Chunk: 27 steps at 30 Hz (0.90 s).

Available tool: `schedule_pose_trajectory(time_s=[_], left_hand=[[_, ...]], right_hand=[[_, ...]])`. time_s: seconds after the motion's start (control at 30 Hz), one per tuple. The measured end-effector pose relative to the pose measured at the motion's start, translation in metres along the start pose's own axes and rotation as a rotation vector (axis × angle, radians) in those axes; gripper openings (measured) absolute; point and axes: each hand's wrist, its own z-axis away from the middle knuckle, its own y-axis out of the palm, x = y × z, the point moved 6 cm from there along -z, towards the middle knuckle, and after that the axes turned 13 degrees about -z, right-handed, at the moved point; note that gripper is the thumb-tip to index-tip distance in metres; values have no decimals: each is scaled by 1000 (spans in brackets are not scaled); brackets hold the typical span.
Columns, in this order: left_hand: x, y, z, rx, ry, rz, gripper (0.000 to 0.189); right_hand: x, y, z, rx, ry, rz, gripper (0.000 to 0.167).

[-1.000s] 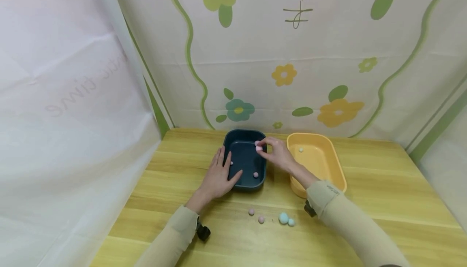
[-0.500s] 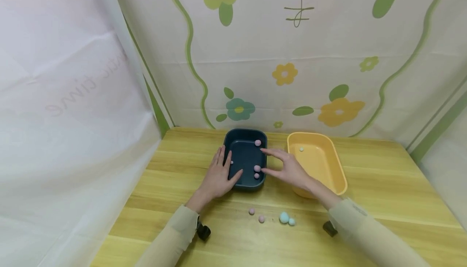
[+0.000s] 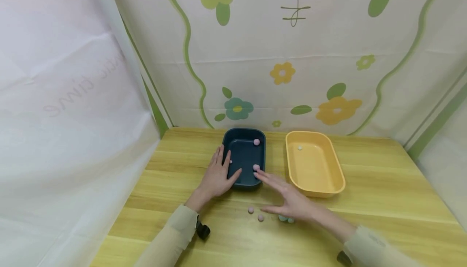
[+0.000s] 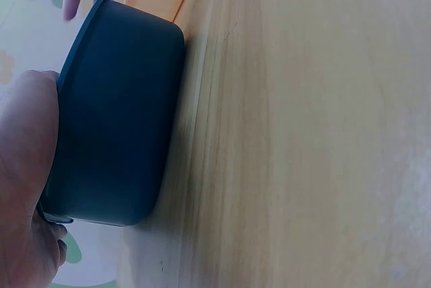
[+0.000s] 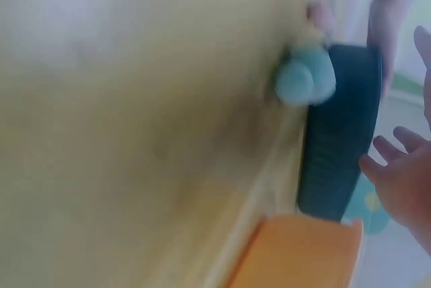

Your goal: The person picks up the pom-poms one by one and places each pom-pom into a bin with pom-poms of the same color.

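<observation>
Two pink balls (image 3: 250, 210): lay your side of the navy tray (image 3: 242, 151), nearer your right hand (image 3: 292, 203).
Hands: right spread, empty; left hand (image 3: 216, 178) rested straight-fingered on its left side.

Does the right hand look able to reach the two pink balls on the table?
Probably yes: the right hand is open, holds nothing and looks near both pink balls; in the head view, nothing covers them.

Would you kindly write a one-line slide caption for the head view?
Left hand on the dark tray, right hand hovering over blue balls on the table, yellow tray alongside.
</observation>
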Motion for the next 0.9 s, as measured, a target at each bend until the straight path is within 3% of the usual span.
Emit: schedule_pose_trajectory(time_s=[0.1,0.33,0.67,0.9], left_hand=[[1,0,0,-2,2,-2,91],[2,2,0,11,-7,0,91],[1,2,1,29,-16,-10,91],[1,2,-1,27,-17,-9,92]], right_hand=[[8,9,10,-13,-27,41,89],[23,19,23,-104,-222,78,66],[15,33,29,-57,-189,-35,47],[7,39,32,-83,-218,-75,34]])
